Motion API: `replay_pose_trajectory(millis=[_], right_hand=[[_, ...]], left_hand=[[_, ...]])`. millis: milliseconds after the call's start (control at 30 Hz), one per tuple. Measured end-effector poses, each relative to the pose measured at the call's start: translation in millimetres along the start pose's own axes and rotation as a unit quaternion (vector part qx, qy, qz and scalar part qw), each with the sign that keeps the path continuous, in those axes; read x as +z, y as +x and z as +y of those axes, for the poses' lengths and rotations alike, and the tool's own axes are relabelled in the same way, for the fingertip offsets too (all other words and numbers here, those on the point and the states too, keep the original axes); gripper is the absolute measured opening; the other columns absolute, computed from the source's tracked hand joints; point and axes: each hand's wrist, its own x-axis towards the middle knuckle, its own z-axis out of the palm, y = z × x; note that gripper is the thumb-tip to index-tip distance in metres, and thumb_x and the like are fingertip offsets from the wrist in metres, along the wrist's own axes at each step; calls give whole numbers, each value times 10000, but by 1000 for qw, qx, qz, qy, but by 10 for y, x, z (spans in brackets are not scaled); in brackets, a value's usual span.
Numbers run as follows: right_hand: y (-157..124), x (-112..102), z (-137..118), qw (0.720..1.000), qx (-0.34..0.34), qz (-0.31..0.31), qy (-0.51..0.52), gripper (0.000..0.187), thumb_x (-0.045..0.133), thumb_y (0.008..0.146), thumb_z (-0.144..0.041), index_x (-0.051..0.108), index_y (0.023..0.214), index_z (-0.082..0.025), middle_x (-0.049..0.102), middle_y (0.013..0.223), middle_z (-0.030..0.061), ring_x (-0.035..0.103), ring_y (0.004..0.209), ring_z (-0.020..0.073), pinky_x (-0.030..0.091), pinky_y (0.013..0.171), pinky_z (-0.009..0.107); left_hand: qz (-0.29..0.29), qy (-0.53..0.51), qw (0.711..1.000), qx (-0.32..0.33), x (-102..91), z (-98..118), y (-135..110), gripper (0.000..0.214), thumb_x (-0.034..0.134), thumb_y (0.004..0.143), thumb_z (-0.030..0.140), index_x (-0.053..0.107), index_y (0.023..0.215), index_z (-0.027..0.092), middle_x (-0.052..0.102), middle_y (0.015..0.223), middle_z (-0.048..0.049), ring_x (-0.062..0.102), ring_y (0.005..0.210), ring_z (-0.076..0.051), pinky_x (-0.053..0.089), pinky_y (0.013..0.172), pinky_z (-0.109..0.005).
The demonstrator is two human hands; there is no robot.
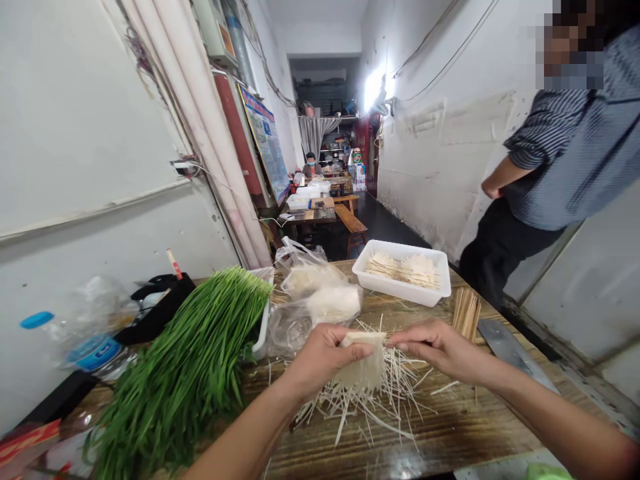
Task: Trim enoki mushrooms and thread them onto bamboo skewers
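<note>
Two bare hands of mine meet over the tabletop [450, 433], whose brown wood shows streaky grain; my left hand [325, 352] has its grip pinching a pale folded sheet [367, 339] between thumb and fingers, the flat top edge level and a soft, translucent-looking fringe hanging below; my right hand [440, 343] has its grip pressed together at the sheet's right edge, though what lies between those fingertips is too small to tell.

Beneath the sheet spreads a loose tangle of thin, off-white strips [403, 377], some straight, some slightly bent; beyond it stands a rectangular tray [400, 289] of cloudy white plastic, holding pale, ruffled pieces [420, 268] with slender sticks among them; nearer my right arm are a sheaf of straight brown sticks [466, 312] and a flat, dull grey metal blade [515, 350].

To my left sprawls a thick heap of glossy, ribbon-like green chives [185, 373]; crinkled clear plastic bags [305, 273] with whitish contents sit beside them; farther left leans a clear, blue-capped bottle [95, 353].
</note>
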Motion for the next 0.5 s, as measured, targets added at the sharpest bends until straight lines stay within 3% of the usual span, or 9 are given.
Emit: replay_pose_trajectory(millis=[167, 500], right_hand=[[-32, -22, 12, 999, 36, 11, 16, 270, 538, 883, -354, 709, 1031, -206, 729, 962, 48, 661, 837, 167, 508, 753, 291], [-94, -93, -97, 999, 41, -18, -12, 295, 522, 894, -377, 710, 1026, -192, 726, 964, 54, 649, 813, 159, 498, 749, 270]], left_hand=[[62, 66, 995, 50, 8, 74, -5, 413, 783, 604, 344, 734, 977, 173, 728, 816, -26, 586, 685, -145, 438, 658, -247], [3, 21, 999, 24, 50, 55, -67, 333, 715, 678, 448, 739, 783, 133, 665, 628, -17, 517, 511, -100, 392, 525, -224]])
